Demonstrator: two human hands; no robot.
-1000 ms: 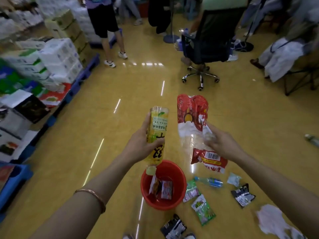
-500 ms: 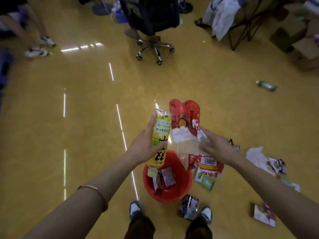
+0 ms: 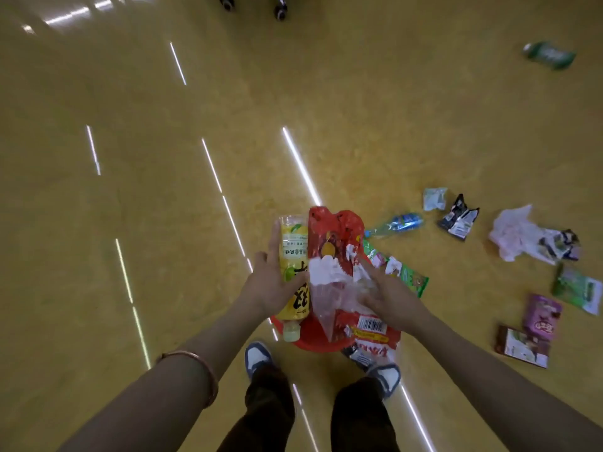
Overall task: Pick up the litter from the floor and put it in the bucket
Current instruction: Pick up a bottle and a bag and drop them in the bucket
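A person stands on a glossy yellow floor (image 3: 163, 223), seen from above their own arms, with both hands held out over a red bucket (image 3: 310, 344) that sits on the floor just ahead of their white and blue shoes (image 3: 257, 355).

The left hand (image 3: 270, 285), with a thin bracelet (image 3: 195, 363) on its wrist, grips a yellow drink bottle (image 3: 293, 265). Its fingers are wrapped round the middle of the bottle, and the bottle hangs upside down with its pale cap (image 3: 291, 331) just above the bucket's rim.

The right hand (image 3: 388, 295) holds a large red and clear plastic bag (image 3: 336, 256) touching the bottle's right side. The fingers press into the clear part of the bag, apparently pinching it, though the crumpled plastic hides exactly how they close. The bag's lower end, which carries a barcode, hangs over the right side of the bucket.

More litter lies on the floor to the right:
- a green snack wrapper (image 3: 408, 277) just beyond the right hand
- a small plastic bottle with a blue label (image 3: 396, 223)
- a black wrapper (image 3: 458, 218)
- a crumpled white bag (image 3: 514, 233)
- a purple packet (image 3: 541, 316)
- a brown packet (image 3: 522, 346)

A green bottle (image 3: 549, 56) lies well apart from the rest, at the far upper right.
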